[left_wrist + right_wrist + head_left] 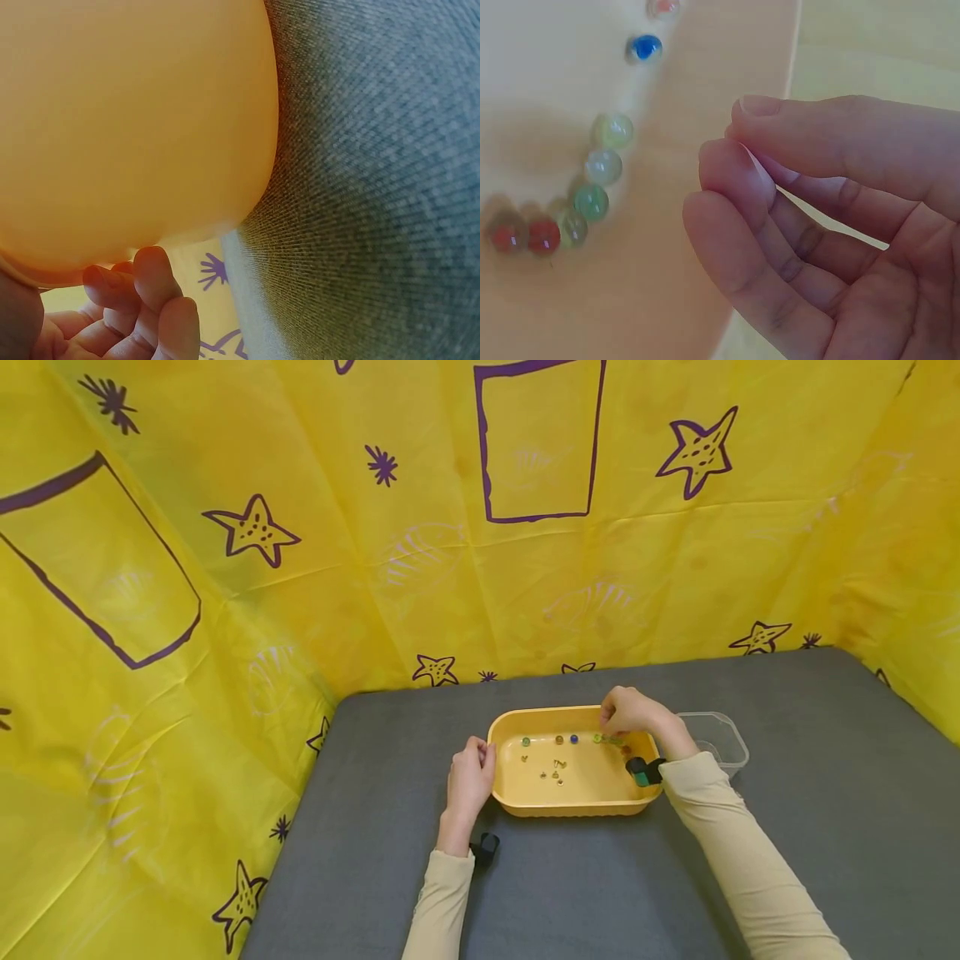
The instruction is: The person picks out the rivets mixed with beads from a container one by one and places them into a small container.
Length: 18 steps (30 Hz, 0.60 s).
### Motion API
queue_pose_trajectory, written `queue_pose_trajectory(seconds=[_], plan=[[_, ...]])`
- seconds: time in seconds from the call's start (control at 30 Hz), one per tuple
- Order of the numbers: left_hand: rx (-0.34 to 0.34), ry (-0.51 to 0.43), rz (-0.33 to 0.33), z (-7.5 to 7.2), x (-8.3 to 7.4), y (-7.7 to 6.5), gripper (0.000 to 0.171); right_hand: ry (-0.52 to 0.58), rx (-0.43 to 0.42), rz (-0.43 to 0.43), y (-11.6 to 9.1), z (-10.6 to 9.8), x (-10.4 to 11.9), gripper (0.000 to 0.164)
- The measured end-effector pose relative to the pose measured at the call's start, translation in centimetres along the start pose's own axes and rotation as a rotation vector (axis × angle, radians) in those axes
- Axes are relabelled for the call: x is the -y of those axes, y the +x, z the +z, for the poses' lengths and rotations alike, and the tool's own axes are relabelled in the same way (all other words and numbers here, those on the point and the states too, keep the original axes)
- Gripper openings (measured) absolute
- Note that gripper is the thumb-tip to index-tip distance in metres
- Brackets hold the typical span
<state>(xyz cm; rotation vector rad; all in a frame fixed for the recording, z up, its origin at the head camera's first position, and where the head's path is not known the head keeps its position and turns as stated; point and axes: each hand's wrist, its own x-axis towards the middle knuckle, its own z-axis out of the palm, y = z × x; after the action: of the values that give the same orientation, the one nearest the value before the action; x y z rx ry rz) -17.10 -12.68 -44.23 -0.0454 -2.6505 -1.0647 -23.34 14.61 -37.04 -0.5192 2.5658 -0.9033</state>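
Note:
A yellow plastic tub (577, 808) stands on the grey surface. My left hand (470, 777) grips its left rim; in the left wrist view its curled fingers (155, 274) lie against the outside wall. Over the tub's back right side is my right hand (628, 710), fingers curled in and thumb meeting the index fingertip, with nothing visible between them. Beside it in the right wrist view, several glass marbles lie in a curved row: a blue marble (645, 48), a green marble (592, 202), a red marble (544, 236). Several small gold-coloured pieces (555, 774) lie mid-tub.
A clear plastic container (739, 745) stands right of the tub, partly behind my right forearm. Grey fabric (570, 885) covers the work surface. Yellow cloth (420, 610) with purple drawings hangs close behind and along both sides.

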Motion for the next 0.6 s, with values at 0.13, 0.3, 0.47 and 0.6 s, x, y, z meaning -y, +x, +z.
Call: queue_pose_trajectory(seconds=[0.13,0.3,0.47,0.6], plan=[[0.006,0.001,-0.009,0.0,-0.1,0.0,0.017,-0.006,0.003,0.005,0.4,0.6,0.3,0.010],[0.014,0.009,-0.015,0.0,0.0,0.0,0.017,-0.026,0.009,0.006,0.9,1.4,0.5,0.011],[0.014,0.005,-0.013,0.0,0.0,0.0,0.017,-0.029,0.018,0.003,1.3,2.1,0.7,0.009],[0.009,0.002,-0.011,-0.1,0.0,0.0,0.016,-0.035,0.029,0.014,1.4,2.5,1.1,0.007]])
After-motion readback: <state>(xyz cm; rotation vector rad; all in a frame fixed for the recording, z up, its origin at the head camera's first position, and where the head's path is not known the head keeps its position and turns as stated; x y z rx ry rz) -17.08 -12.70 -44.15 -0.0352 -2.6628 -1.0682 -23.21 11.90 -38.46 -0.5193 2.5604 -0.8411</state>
